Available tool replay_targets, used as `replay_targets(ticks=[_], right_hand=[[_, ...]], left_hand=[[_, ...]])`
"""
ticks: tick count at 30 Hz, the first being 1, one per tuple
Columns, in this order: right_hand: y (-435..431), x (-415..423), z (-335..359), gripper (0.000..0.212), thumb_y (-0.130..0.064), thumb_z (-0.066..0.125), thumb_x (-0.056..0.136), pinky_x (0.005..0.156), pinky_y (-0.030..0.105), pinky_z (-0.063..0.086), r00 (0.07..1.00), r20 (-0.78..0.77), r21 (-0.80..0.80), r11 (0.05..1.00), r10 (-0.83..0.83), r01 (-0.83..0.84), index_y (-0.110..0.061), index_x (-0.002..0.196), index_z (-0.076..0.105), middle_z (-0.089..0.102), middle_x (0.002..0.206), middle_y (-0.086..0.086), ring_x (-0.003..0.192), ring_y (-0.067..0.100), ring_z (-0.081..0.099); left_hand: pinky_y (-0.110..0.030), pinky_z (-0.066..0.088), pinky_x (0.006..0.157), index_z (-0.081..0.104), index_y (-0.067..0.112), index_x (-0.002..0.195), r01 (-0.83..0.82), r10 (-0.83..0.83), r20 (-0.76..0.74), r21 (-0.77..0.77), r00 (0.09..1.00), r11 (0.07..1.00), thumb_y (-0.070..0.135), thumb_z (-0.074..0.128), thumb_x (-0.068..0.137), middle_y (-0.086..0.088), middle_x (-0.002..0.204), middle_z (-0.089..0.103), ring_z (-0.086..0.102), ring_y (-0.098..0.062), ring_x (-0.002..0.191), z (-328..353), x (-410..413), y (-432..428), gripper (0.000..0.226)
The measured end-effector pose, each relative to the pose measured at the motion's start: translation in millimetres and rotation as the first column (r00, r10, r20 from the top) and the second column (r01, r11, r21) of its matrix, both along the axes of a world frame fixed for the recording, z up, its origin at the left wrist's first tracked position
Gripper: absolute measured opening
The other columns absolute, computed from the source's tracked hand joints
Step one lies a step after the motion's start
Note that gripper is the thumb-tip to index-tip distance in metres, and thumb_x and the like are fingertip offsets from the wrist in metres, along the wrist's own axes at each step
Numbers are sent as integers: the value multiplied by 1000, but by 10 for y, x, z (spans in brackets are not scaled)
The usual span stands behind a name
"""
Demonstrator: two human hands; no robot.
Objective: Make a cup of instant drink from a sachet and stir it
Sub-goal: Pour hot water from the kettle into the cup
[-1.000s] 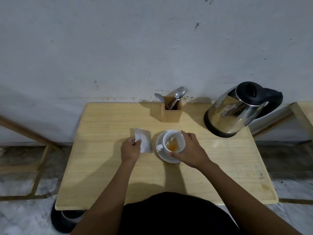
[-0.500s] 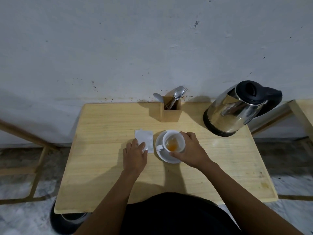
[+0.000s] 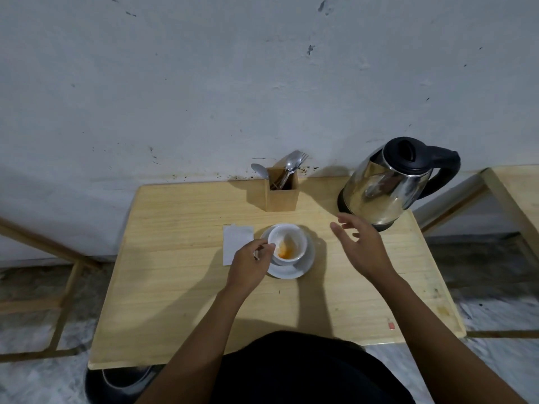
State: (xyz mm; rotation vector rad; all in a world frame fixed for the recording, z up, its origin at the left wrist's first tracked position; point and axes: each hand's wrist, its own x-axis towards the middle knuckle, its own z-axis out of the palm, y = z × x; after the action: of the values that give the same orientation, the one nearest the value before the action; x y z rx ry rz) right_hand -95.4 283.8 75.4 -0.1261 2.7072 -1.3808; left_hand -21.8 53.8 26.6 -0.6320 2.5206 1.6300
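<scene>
Two hands are over the wooden counter (image 3: 180,287). The left hand (image 3: 250,266) is at the left side of the white cup (image 3: 288,243), its fingers curled in at the spot where the cup's handle would be; the handle itself is hidden, so whether that grip is closed on it I cannot tell. The right hand (image 3: 361,249) hangs in the air between the cup and the kettle (image 3: 388,182), fingers spread and holding nothing, touching neither.

The cup stands upright on a white saucer (image 3: 303,266) near the middle of the counter. Inside it lies a small heap of orange powder, low on the near side of the bowl, with a faint orange smear up the inner wall.

A white sachet (image 3: 234,242) lies flat on the counter just left of the saucer, its near corner under the left hand.

At the back edge, against the wall, a square wooden holder (image 3: 281,196) stands upright with spoons (image 3: 291,163) and a fork leaning out of its top. The steel kettle with its black lid and handle sits at the back right corner, lid closed.
</scene>
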Motion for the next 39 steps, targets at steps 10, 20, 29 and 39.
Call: replay_targets(ticks=[10, 20, 29, 39], right_hand=[[725, -400, 436, 22, -30, 54, 97, 83, 36, 52, 904, -334, -76, 963, -267, 257, -19, 112, 67, 59, 108, -6, 97, 12, 57], [1265, -1142, 693, 51, -52, 51, 93, 104, 32, 39, 932, -243, -2, 960, -271, 279, -21, 133, 51, 41, 138, 3, 128, 15, 41], [1456, -1732, 742, 57, -67, 43, 88, 83, 37, 50, 993, -104, 96, 993, -52, 62, -19, 101, 70, 69, 96, -3, 92, 17, 63], [1639, -2001, 670, 69, -66, 50, 87, 59, 29, 43, 1000, -6, 55, 998, -5, 6, -4, 60, 65, 62, 59, 12, 59, 22, 58]], left_hand=[[-28, 41, 75, 65, 9, 97, -364, 356, 96, 93, 930, 927, 19, 56, 90, -1, 90, 62, 58, -19, 87, 40, -138, 337, 15], [-42, 51, 83, 62, 13, 91, -486, 472, 137, 98, 871, 868, 20, 56, 91, -5, 86, 62, 62, -32, 87, 37, -175, 463, 9], [-47, 54, 87, 65, 7, 102, -545, 533, 144, 56, 834, 837, 23, 56, 90, -11, 94, 67, 65, -34, 92, 52, -190, 566, 22], [-27, 45, 59, 65, 9, 88, -550, 545, 124, 7, 829, 835, 17, 53, 89, -13, 79, 64, 61, -27, 69, 156, -176, 658, 14]])
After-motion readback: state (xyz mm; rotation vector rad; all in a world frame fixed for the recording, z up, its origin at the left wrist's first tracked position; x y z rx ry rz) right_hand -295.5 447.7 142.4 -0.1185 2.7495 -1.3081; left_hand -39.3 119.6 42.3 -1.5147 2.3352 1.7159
